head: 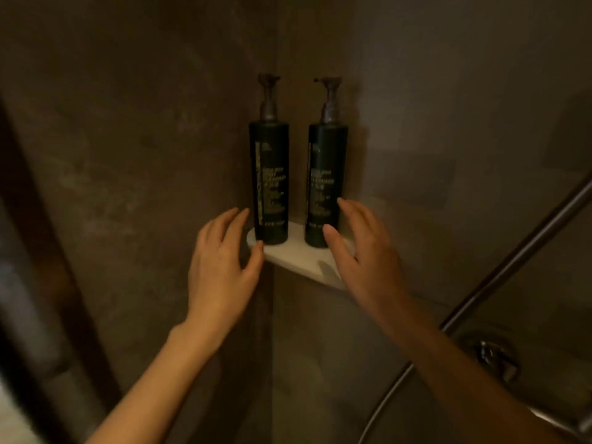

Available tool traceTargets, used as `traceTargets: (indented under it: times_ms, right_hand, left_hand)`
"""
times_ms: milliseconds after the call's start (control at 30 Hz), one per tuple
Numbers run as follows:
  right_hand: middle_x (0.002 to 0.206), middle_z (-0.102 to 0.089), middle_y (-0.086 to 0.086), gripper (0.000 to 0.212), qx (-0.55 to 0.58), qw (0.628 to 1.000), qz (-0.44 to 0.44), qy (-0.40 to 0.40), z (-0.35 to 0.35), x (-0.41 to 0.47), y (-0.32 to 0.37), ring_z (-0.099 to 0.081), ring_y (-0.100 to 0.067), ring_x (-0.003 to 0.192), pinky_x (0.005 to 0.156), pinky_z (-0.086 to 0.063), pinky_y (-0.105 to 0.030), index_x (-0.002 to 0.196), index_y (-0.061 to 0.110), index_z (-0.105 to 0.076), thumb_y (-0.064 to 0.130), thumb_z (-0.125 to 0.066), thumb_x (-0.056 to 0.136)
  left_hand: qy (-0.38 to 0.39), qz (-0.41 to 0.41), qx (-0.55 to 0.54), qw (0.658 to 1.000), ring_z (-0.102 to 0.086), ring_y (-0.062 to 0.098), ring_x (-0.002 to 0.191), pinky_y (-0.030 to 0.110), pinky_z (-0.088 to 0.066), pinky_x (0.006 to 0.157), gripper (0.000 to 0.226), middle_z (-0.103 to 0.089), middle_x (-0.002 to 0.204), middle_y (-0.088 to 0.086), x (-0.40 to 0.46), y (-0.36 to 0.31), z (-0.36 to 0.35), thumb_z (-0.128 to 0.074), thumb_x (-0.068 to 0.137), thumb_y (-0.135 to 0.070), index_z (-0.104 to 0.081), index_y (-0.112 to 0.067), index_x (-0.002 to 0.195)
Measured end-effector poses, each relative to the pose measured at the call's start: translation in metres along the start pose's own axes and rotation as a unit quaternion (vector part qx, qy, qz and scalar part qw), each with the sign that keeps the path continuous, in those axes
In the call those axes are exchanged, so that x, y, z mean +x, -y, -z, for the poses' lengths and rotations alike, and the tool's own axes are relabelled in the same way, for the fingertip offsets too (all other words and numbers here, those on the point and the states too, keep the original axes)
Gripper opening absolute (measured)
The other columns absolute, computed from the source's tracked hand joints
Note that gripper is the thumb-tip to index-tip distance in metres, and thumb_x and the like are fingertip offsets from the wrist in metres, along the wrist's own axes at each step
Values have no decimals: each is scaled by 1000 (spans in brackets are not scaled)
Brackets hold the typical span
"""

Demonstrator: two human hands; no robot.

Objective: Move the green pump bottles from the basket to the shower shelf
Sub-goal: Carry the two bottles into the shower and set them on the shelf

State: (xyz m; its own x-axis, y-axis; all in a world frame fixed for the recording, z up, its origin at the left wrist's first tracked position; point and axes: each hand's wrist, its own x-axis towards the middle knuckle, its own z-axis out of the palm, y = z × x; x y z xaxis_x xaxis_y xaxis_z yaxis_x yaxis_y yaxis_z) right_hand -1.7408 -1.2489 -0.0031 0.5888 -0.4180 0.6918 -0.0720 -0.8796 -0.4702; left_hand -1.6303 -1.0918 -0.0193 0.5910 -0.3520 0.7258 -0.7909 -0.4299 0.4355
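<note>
Two dark green pump bottles stand upright side by side on a small white corner shelf (296,256) in the shower. The left bottle (270,181) and the right bottle (325,184) each carry pale lettering and a dark pump on top. My left hand (221,267) hovers open just left of the left bottle, its thumb at the shelf's front edge. My right hand (362,248) is open just right of the right bottle, fingers near its lower body. Neither hand grips a bottle. No basket is in view.
Dark stone-like walls meet in the corner behind the shelf. A metal rail (512,257) slants up at the right, with a shower hose (381,405) and a metal fitting (493,354) below it. A dark frame edge (38,283) runs down the left side.
</note>
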Motion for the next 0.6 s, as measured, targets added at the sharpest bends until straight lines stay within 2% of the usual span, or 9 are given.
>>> traceTargets:
  times_ms: [67, 133, 300, 467, 600]
  right_hand:
    - [139, -49, -4, 52, 0, 999, 36, 4, 4, -21, 0, -43, -17, 129, 104, -42, -41, 136, 15, -46, 44, -39, 93]
    - [126, -57, -6, 45, 17, 998, 68, 0, 5, -47, -1, -50, -18, 119, 98, -45, -34, 127, 11, -55, 37, -42, 92]
    - [113, -63, -9, 31, 38, 995, 92, 26, -2, -135, -10, -54, -21, 107, 93, -37, -21, 116, 7, -62, 24, -51, 93]
    - [120, -62, -12, 37, 48, 980, 79, 178, -35, -229, -12, -51, -25, 115, 100, -38, -32, 118, 6, -61, 28, -46, 93]
    - [124, -60, -16, 46, 66, 943, 86, 314, -69, -294, 4, -51, -32, 119, 103, -41, -41, 121, 4, -60, 34, -41, 92]
  left_hand:
    - [10, -10, 58, 998, -41, 28, 129, 41, -37, 105, 51, -48, 138, 11, -28, -3, 6, -56, 89, -28, -46, -12, 136]
    - [26, 2, 107, 994, -44, 30, 127, 43, -38, 106, 50, -50, 136, 13, -61, -6, 12, -52, 90, -31, -47, -10, 135]
    - [65, 71, 197, 976, -49, 35, 121, 45, -41, 101, 50, -54, 131, 16, -167, -6, 26, -48, 88, -33, -51, -7, 130]
    - [146, 170, 263, 938, -49, 37, 120, 47, -41, 99, 50, -54, 131, 18, -280, 0, 44, -51, 88, -31, -49, -6, 131]
    - [200, 260, 310, 892, -50, 37, 119, 47, -41, 98, 49, -55, 130, 18, -357, 11, 73, -54, 87, -29, -49, -6, 130]
